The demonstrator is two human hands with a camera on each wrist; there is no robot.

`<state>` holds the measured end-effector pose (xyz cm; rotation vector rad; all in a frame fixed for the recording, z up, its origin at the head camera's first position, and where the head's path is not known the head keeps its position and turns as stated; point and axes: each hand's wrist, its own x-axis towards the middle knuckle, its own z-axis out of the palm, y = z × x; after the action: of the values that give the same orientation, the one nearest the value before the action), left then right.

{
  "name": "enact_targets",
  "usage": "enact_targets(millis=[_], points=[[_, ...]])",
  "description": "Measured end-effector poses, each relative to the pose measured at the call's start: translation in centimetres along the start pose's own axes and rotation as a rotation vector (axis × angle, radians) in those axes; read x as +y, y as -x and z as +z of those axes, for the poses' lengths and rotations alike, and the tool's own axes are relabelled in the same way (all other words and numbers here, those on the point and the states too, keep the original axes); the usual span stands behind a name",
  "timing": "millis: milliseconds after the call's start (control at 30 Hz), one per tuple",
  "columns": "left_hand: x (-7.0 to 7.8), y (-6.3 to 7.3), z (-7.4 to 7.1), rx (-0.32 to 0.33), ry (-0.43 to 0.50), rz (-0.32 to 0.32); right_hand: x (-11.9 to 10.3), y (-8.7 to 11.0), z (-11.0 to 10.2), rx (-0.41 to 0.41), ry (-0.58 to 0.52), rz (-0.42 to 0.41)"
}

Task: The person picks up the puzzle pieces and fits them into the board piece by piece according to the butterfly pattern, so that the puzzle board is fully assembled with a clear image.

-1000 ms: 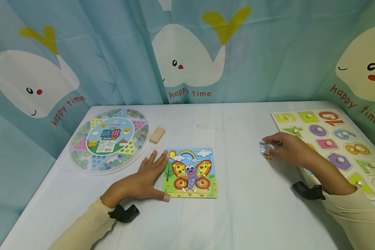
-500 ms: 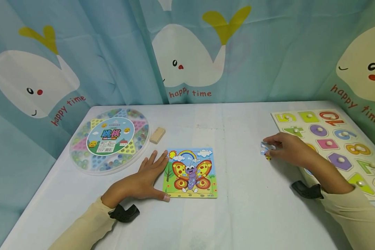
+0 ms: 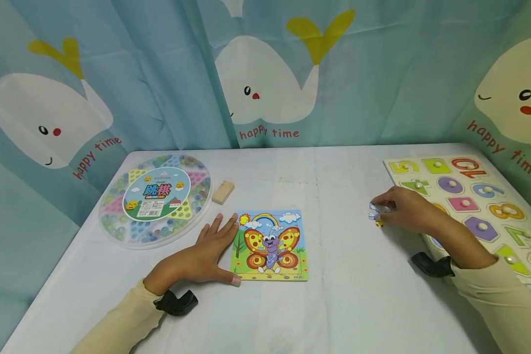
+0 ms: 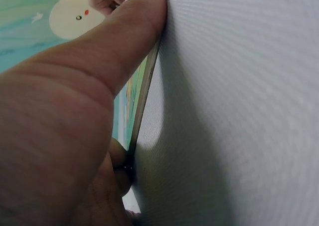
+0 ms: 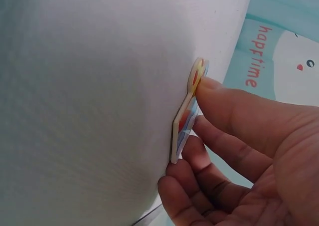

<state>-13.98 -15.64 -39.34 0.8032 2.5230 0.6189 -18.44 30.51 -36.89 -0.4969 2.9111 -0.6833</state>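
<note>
My left hand lies with spread fingers along the left edge of a square butterfly jigsaw puzzle. Its thumb is at the puzzle's lower left corner; the left wrist view shows this thumb against the board's thin edge. Over to the right, my right hand pinches a small flat puzzle piece, blue and white with a bit of yellow. In the right wrist view the piece sits low over the white cloth between thumb and fingertips. Part of it is hidden under the hand.
A round Chinese checkers set with marbles lies at the left. Beside it is a small wooden block. A number-and-shape peg board lies at the right, partly under the right forearm. A whale-print curtain hangs behind the table.
My right hand and the puzzle piece have shifted only slightly, the piece turning a little in the fingertips. The left hand and the butterfly puzzle have stayed in place.
</note>
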Motion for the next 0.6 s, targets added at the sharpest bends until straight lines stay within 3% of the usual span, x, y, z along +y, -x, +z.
enact_targets(millis=[233, 600], points=[[-0.02, -0.03, 0.05, -0.006, -0.004, -0.009, 0.04, 0.04, -0.15, -0.010, -0.024, -0.040], [-0.10, -0.06, -0.02, -0.003, 0.002, 0.004, -0.57, 0.15, -0.90, 0.002, -0.048, -0.031]])
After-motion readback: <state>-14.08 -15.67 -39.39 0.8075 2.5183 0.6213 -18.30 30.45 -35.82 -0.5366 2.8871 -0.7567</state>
